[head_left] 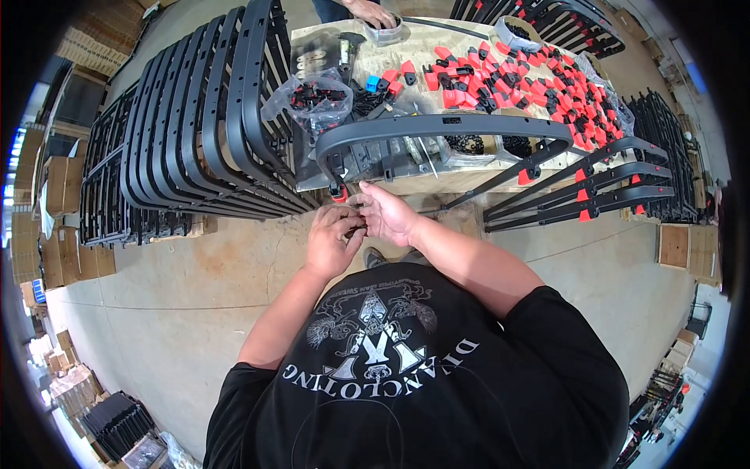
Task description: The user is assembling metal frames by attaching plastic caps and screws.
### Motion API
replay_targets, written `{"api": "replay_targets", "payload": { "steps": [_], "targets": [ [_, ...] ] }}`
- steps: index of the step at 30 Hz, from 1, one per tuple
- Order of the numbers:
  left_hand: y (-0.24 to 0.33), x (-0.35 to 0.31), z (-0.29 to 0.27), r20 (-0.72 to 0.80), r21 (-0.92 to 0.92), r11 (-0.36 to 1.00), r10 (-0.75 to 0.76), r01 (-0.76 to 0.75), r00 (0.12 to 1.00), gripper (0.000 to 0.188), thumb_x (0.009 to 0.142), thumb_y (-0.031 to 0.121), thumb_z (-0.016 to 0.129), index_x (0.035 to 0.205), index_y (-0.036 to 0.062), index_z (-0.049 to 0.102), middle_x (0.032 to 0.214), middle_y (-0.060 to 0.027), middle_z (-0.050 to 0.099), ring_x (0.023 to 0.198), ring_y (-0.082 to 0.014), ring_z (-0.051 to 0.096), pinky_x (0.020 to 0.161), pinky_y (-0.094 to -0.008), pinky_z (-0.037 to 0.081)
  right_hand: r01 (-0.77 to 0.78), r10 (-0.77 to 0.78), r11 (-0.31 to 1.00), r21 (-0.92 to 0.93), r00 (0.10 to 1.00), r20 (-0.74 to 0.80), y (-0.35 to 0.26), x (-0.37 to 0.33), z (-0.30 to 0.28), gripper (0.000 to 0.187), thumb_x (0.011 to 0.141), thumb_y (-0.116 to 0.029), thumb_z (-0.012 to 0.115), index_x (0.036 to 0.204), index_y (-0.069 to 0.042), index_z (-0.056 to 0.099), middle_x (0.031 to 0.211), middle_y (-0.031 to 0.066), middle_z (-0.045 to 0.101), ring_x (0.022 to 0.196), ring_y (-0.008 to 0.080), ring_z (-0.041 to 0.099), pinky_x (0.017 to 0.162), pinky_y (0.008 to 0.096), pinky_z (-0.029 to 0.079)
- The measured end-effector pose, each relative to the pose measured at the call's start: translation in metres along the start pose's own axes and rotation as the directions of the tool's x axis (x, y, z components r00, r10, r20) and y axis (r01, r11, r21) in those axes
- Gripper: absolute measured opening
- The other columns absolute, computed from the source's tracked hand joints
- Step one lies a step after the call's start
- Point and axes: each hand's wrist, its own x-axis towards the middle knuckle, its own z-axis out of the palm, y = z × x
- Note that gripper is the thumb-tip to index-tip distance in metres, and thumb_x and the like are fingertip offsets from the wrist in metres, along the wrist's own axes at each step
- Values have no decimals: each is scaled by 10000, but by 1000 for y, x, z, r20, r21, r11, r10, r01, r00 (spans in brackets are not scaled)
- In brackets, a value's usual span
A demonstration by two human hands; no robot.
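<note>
Bare concrete floor [180, 336], pale grey, marked with a brownish stain [221, 254] and crossed by thin dark lines. Straight ahead, counter [422, 48] topped in light raw wood. Along left edge, brown cardboard boxes [62, 173], some stacked. To right, low down, another brown box [674, 245]. Far left, bright bluish-white patches [16, 146]; cannot tell window from lamp. Looks well lit overall.

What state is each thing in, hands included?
Left hand: fingers curled; grip unclear
Right hand: fingers partly bent; grip unclear
Curved black frame: red part at its left end
Frames at left: standing in a row
Red and black parts: heaped loose
Plastic bag: open, dark and red pieces inside
Tub at upper right: open, holding black pieces
Co-worker's hand: at another tub
</note>
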Motion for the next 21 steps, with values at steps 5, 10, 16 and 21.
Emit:
{"api": "replay_targets", "payload": {
  "steps": [5, 10, 16, 21],
  "targets": [
    [-8, -2, 8, -177, -41, 992, -126, 121, 976, 164, 768, 95, 806, 904, 75, 716, 991, -94, 706, 988, -320, 634, 902, -419, 498, 38, -47, 985, -168, 998, -51, 7, 3, -12, 297, 1010, -322, 599, 1114, -47, 646, 1012, 94, 707, 930, 204, 684, 819, 382, 554],
    [-18, -6, 11, -195, -49, 990, -138, 131, 971, 179, 779, 98, 815, 919, 73, 707, 990, -92, 713, 936, -287, 644, 809, -382, 520, 49, -56, 979, -196, 998, -32, 9, 1, -10, 167, 968, -186, 668, 1030, -31, 673, 936, 90, 719, 837, 205, 692, 754, 367, 554],
    [-22, -2, 9, -109, -159, 942, -315, 296, 943, 177, 851, 125, 796, 978, 41, 704, 942, -94, 727, 806, -209, 657, 701, -322, 526, 142, -176, 926, -349, 982, -68, 9, 19, -16, 130, 952, -119, 685, 1031, -15, 682, 911, 81, 706, 776, 165, 671, 657, 322, 556],
    [-48, 14, 11, -115, -283, 792, -588, 541, 801, 224, 990, 205, 641, 1041, -9, 684, 934, -179, 739, 851, -309, 718, 768, -419, 552, 212, -348, 834, -509, 918, -188, -2, 43, -10, 140, 937, -68, 689, 1049, 17, 679, 895, 78, 695, 737, 142, 660, 604, 291, 556]
  ]
}}
